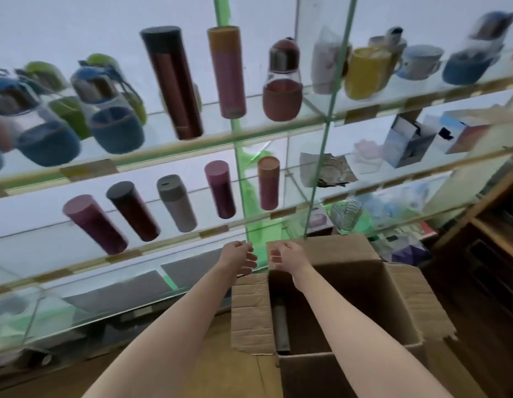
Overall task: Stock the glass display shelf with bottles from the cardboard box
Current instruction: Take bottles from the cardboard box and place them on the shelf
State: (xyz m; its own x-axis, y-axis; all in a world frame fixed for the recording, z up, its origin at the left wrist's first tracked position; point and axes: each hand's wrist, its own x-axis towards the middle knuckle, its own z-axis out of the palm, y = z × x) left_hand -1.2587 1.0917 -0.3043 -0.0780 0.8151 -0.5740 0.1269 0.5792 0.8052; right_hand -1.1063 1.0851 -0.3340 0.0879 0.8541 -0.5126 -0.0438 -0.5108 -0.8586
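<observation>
The glass display shelf (174,156) fills the view ahead. Its upper level holds several flasks and round bottles, among them a tall dark red flask (174,87) and a pink flask (226,73). One level down stand several shorter flasks, from a pink one (94,225) on the left to an orange-capped one (268,186) on the right. The open cardboard box (399,305) sits on the floor below right, with a grey bottle (281,326) lying inside. My left hand (239,258) and right hand (288,257) hover empty, fingers loosely curled, above the box's far left corner.
Mugs, including a yellow mug (367,71), and small product boxes (413,139) fill the right-hand shelf section. A wooden cabinet (490,225) stands at the far right. Dark flat items lie on the lowest glass level (120,288). The floor is wooden.
</observation>
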